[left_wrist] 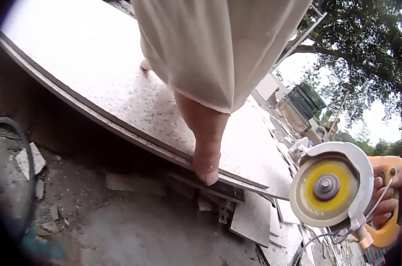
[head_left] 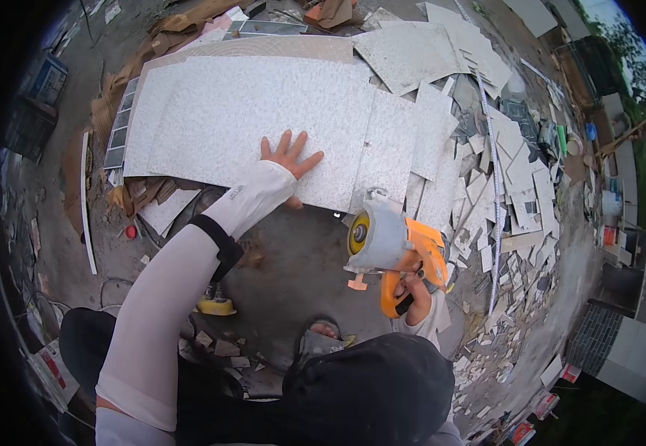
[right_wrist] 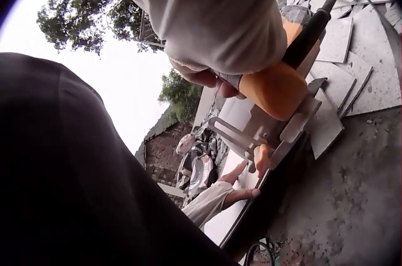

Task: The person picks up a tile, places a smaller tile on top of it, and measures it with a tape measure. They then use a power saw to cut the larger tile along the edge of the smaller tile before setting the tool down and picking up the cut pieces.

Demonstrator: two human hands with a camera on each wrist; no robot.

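A large white speckled tile (head_left: 248,119) lies flat on the ground. My left hand (head_left: 289,158) presses down on its near edge with the fingers spread; in the left wrist view the thumb (left_wrist: 206,147) hooks over the tile (left_wrist: 81,53) edge. My right hand (head_left: 416,291) grips the orange handle of a tile cutter (head_left: 390,245) with a yellow disc (head_left: 358,233), held just off the tile's near right corner. In the left wrist view the cutter (left_wrist: 333,187) hangs clear of the tile. In the right wrist view my fingers (right_wrist: 204,78) wrap round the orange handle (right_wrist: 276,87).
Heaps of broken and cut tile pieces (head_left: 509,186) spread to the right, with a long tape measure (head_left: 494,171) across them. A yellow object (head_left: 216,305) sits on the bare concrete (head_left: 293,275) near my sandalled foot (head_left: 323,334). Cardboard scraps (head_left: 152,52) lie at the left.
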